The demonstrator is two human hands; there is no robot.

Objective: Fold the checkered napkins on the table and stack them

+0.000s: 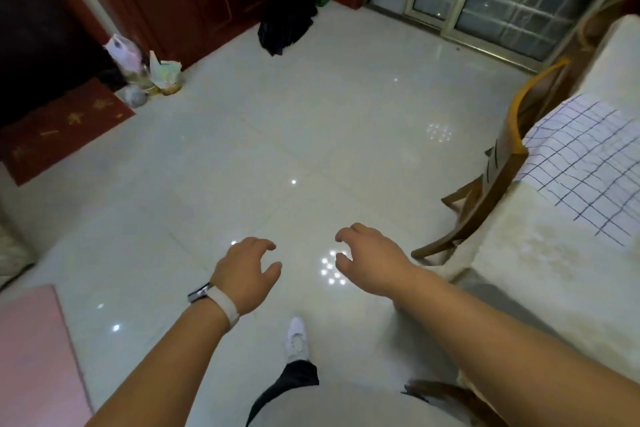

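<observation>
A white napkin with a dark checkered grid (585,163) lies spread on the cream-covered table (540,274) at the right edge of the head view. My left hand (247,274), with a white wristband, and my right hand (372,258) hang in the air over the tiled floor, well left of the table. Both hands hold nothing, fingers loosely curled and apart. Neither hand touches the napkin.
A wooden chair (498,170) is tucked against the table's left side. A red mat (62,130) and plastic bags (145,69) lie far left by the red cabinet. A black bag (287,24) sits at the back. A pink surface (34,357) is near left.
</observation>
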